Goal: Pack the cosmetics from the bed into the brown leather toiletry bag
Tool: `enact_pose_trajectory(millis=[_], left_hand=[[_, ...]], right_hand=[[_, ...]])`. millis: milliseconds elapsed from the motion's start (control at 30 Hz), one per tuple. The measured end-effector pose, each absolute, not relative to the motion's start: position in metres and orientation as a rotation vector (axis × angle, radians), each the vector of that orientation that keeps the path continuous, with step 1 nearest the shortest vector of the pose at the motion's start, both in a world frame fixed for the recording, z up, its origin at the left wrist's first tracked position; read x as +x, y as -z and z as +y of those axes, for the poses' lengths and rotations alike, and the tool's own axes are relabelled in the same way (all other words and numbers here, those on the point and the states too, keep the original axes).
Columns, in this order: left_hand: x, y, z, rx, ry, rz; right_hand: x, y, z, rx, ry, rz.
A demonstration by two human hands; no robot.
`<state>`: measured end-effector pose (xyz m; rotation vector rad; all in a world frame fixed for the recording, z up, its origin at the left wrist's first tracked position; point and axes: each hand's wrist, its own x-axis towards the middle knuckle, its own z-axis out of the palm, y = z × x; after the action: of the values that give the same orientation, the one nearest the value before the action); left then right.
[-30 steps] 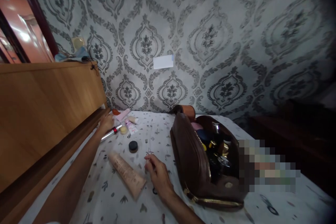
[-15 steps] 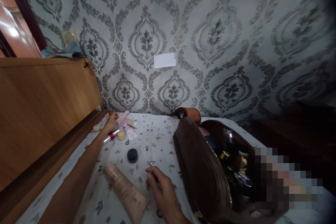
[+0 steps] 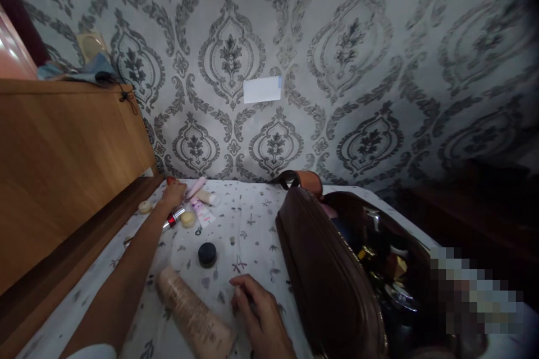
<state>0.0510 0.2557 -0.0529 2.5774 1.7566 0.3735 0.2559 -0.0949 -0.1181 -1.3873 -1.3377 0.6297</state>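
Observation:
My left hand (image 3: pixel 174 193) reaches to the far left of the sheet. Its fingers are closed at a small red item (image 3: pixel 170 180), mostly hidden by the hand. Close beside it lie a pink tube (image 3: pixel 197 186), a beige tube with a white cap (image 3: pixel 207 197) and a white-and-pink tube (image 3: pixel 202 212). A silver-and-red cylinder (image 3: pixel 173 217) and a small yellowish jar (image 3: pixel 187 219) lie nearer me. My right hand (image 3: pixel 260 309) rests low in the middle, fingers loosely bent and apart, holding nothing visible. To its left are a large beige squeeze tube (image 3: pixel 196 314) and a dark-lidded jar (image 3: pixel 207 254).
An open brown bag (image 3: pixel 322 269) with several bottles inside stands at the right. A wooden cabinet (image 3: pixel 71 162) borders the left side. Another small cream jar (image 3: pixel 145 207) sits by its base. Patterned wallpaper (image 3: pixel 273 140) with a white paper (image 3: pixel 261 90) closes off the back.
The view has shifted slightly, so most things sit a little further left. My left hand stays at the red item and the right hand keeps its place beside the large tube.

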Motion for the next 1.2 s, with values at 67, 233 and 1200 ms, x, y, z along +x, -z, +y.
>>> enact_pose_trajectory(millis=[67, 233, 1200], left_hand=[[0.056, 0.053, 0.260, 2.641, -0.290, 1.769], [0.063, 0.050, 0.272, 2.734, -0.147, 1.766], [0.046, -0.011, 0.106, 1.500, -1.372, 1.098]], right_hand=[[0.257, 0.119, -0.095, -1.381, -0.634, -1.365], [0.263, 0.115, -0.098, -1.419, -0.715, -1.420], [0.253, 0.095, -0.099, -1.304, -0.803, -1.281]])
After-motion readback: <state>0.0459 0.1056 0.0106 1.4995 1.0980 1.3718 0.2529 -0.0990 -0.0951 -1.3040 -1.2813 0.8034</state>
